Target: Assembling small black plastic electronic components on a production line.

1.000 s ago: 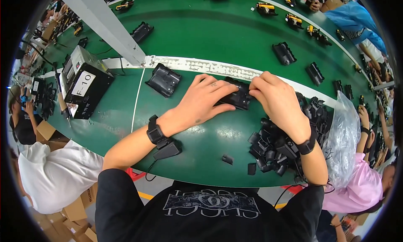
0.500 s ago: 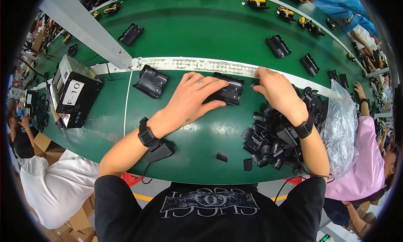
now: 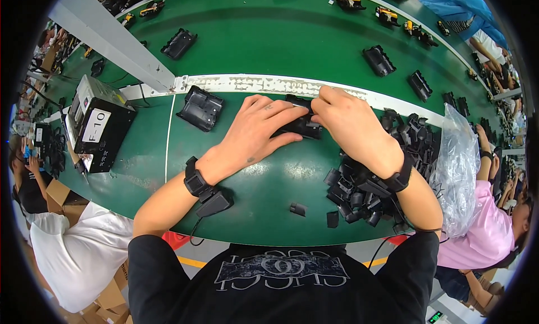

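On the table (image 3: 258, 223), just on the person's side of the white strip (image 3: 247, 85), lies a black housing (image 3: 307, 130) under both hands. The left hand (image 3: 252, 127) lies over its left part, thumb and fingers spread apart. The right hand (image 3: 359, 124), a moment ago off to its right, is now back at its right end, fingers bunched; whether they pinch anything cannot be told. Both hands thus meet on the housing, so work there seems to have resumed. Right of the housing sits a pile of black parts (image 3: 359, 197); left, a second housing (image 3: 201, 109).
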Action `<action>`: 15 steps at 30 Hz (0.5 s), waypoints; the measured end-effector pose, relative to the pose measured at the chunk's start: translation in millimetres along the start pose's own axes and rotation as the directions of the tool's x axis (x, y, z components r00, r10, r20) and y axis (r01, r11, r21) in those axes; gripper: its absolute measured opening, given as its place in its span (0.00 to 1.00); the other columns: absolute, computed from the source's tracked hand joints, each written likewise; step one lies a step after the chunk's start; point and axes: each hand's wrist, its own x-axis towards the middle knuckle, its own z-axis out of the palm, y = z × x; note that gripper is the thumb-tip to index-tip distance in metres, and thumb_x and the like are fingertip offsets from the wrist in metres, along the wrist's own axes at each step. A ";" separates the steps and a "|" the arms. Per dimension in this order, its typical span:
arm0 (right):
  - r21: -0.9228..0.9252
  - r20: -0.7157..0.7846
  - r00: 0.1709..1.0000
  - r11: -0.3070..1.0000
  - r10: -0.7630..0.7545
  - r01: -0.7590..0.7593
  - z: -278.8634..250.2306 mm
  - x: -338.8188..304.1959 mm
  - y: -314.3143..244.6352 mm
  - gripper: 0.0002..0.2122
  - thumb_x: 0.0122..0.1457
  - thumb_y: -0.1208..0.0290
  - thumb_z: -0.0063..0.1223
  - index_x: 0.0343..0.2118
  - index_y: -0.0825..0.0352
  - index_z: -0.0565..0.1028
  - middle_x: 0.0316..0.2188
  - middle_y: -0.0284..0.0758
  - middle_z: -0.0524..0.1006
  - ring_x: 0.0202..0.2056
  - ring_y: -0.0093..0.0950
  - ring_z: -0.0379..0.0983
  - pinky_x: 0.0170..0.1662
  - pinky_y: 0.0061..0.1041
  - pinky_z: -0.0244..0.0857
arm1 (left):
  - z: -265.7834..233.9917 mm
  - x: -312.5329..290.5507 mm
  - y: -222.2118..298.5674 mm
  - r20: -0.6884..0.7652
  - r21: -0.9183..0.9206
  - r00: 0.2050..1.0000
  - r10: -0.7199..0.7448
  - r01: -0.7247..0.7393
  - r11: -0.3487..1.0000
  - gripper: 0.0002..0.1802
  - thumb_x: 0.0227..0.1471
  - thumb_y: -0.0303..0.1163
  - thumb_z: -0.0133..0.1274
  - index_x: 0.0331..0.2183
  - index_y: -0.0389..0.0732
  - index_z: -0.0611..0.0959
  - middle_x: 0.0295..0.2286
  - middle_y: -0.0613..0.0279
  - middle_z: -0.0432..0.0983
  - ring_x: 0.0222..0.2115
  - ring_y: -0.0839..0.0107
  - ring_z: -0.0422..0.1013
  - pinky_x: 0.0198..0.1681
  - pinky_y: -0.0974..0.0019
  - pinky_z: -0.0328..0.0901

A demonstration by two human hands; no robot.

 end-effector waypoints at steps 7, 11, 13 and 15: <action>0.071 -0.056 0.998 0.997 0.003 0.001 8.5 -3.1 -1.6 0.08 0.59 0.73 0.64 0.34 0.69 0.75 0.35 0.40 0.73 0.40 0.42 0.77 0.43 0.41 0.73 | 2.0 -3.6 0.8 -0.015 -0.002 1.000 0.014 -0.014 1.000 0.28 0.53 0.43 0.68 0.55 0.51 0.84 0.44 0.68 0.78 0.44 0.63 0.72 0.54 0.56 0.63; 0.093 -0.012 0.999 0.995 0.049 -0.048 11.0 -8.3 -1.5 0.08 0.59 0.73 0.64 0.34 0.69 0.75 0.35 0.39 0.73 0.39 0.42 0.76 0.43 0.41 0.73 | 2.5 -3.3 0.4 -0.004 0.002 1.000 0.011 -0.011 1.000 0.26 0.54 0.43 0.68 0.54 0.52 0.85 0.43 0.69 0.77 0.43 0.64 0.72 0.55 0.57 0.62; 0.094 0.006 0.999 0.995 0.031 -0.032 14.1 -8.3 1.0 0.08 0.59 0.72 0.65 0.34 0.68 0.75 0.35 0.39 0.74 0.39 0.42 0.76 0.43 0.40 0.73 | 3.4 -2.3 -1.4 -0.030 0.042 0.998 0.058 -0.057 0.998 0.27 0.50 0.43 0.69 0.53 0.50 0.86 0.42 0.69 0.78 0.40 0.64 0.72 0.52 0.57 0.64; 0.079 0.022 1.000 0.997 0.022 -0.023 12.5 -4.8 3.6 0.08 0.59 0.73 0.65 0.34 0.68 0.75 0.35 0.39 0.74 0.40 0.42 0.76 0.43 0.40 0.73 | 3.5 0.2 -2.3 -0.020 0.082 0.997 0.076 -0.074 0.994 0.27 0.51 0.44 0.69 0.53 0.51 0.86 0.42 0.69 0.78 0.40 0.65 0.72 0.53 0.56 0.63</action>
